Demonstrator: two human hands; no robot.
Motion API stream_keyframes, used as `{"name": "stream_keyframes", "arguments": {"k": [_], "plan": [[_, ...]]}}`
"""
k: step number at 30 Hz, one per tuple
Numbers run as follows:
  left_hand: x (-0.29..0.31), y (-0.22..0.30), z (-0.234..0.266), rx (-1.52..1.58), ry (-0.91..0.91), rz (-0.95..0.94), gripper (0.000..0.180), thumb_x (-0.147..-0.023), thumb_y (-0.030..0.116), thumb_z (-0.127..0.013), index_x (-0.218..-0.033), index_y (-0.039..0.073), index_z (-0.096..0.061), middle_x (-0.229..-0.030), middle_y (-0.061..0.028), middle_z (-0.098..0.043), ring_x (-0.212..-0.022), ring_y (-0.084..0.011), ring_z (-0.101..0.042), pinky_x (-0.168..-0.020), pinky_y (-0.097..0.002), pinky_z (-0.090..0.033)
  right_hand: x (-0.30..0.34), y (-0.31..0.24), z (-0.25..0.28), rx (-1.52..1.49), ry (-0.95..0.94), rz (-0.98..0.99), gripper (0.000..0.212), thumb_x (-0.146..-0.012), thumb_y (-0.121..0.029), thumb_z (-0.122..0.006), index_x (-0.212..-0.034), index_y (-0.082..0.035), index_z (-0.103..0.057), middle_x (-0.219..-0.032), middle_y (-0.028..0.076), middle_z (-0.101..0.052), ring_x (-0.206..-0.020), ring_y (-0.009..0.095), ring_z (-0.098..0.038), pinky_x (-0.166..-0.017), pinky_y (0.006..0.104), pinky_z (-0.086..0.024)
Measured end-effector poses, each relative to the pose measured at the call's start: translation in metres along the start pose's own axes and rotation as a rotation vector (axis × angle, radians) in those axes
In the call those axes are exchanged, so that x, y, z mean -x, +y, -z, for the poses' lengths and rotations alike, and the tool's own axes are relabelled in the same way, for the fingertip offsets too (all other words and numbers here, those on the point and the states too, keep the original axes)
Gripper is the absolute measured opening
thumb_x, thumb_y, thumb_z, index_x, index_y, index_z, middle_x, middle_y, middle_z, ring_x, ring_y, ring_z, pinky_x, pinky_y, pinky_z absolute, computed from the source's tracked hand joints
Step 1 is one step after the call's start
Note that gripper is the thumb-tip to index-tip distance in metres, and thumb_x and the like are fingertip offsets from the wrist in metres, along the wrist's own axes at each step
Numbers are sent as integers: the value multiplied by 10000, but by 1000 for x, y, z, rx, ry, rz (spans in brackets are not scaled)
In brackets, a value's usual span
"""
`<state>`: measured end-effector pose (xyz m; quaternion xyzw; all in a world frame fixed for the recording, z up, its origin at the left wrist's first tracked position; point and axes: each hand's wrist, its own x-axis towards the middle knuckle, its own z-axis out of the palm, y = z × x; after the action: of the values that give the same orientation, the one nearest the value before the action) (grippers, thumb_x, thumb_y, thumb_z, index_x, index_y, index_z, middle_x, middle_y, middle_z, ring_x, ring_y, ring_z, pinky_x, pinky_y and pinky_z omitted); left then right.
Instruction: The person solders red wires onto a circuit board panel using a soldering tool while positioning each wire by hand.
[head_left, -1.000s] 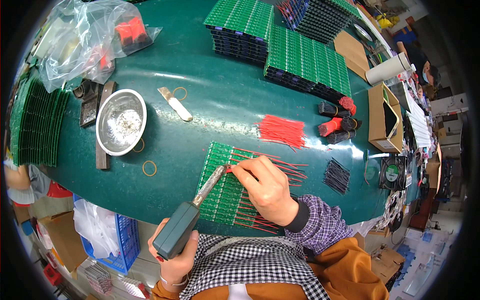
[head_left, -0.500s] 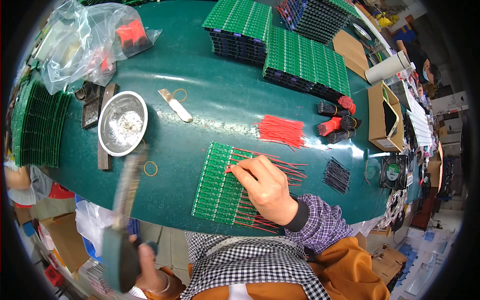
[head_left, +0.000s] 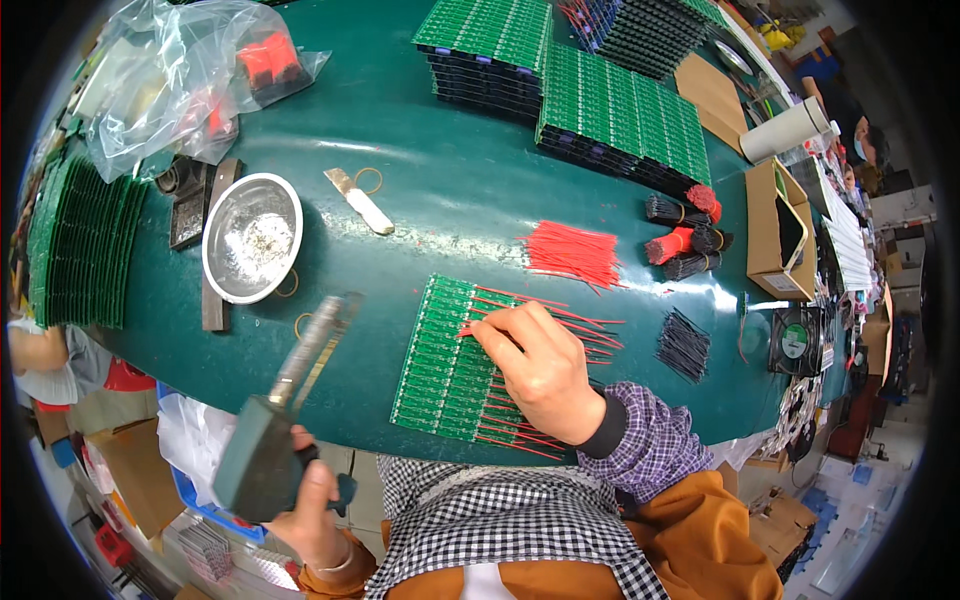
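My left hand (head_left: 312, 518) is wrapped round the handle of a dark green soldering gun (head_left: 258, 455). Its metal barrel points up and to the right, and the tip stands apart from the circuit board panel. That green panel (head_left: 432, 375) lies flat near the table's front edge, with several red wires (head_left: 515, 440) sticking out over its right side. Above the panel, my right hand (head_left: 545, 372) is closed in a pinch on a short red wire (head_left: 467, 329), whose end rests by the panel's middle column. Part of the panel is hidden under this hand.
Loose red wires (head_left: 572, 254) and black wires (head_left: 683, 345) lie right of the panel, near tied wire bundles (head_left: 690, 265). A metal bowl (head_left: 252, 285) and a white-handled blade (head_left: 362, 205) are at left. Stacked panels (head_left: 620, 110) stand behind; a carton (head_left: 765, 235) and fan (head_left: 795, 341) sit right.
My left hand has swung the soldering gun to the right and upward, nearer the panel. My right hand keeps its pinch at the same place on the panel. The whole view has shifted slightly.
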<state>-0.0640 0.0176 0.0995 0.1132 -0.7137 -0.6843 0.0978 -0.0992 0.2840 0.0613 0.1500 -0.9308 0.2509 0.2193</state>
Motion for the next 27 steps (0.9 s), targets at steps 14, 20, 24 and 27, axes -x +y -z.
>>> {"name": "stream_keyframes", "arguments": {"k": [14, 20, 24, 27], "plan": [[24, -18, 16, -55, -202, 327, 550, -812, -37, -823, -1327, -56, -630, -1203, -177, -722, -1094, -253, -698, -965, -368, -544, 3, -2, -3, -12, 29, 16, 372, -672, 63, -696, -1044, 47, -701, -973, 129, -676, -851, 285, -658, -701, 376, -562], [30, -38, 24, -169, -240, 93, 461, -832, -55, -767, -1273, -68, -637, -1113, -171, -716, -646, -117, -589, -537, -248, -456, 6, -4, 4, -5, 35, 67, 301, -742, -1, -736, -1035, 50, -691, -988, 119, -665, -861, 261, -659, -698, 346, -558], [31, -41, 29, -285, -303, 57, 420, -837, -29, -793, -1237, -57, -666, -1105, -140, -725, -744, -139, -641, -630, -268, -508, 7, -2, 1, -13, 14, 61, 325, -716, 8, -730, -1034, 58, -688, -982, 127, -664, -843, 265, -660, -697, 358, -566], [28, -37, 24, -338, -320, -21, 389, -845, -9, -806, -1213, -46, -685, -1100, -117, -731, -863, -164, -674, -746, -292, -538, 7, -2, 0, -15, 11, 60, 338, -707, 7, -726, -1039, 60, -688, -982, 131, -662, -839, 268, -658, -702, 360, -570]]}}
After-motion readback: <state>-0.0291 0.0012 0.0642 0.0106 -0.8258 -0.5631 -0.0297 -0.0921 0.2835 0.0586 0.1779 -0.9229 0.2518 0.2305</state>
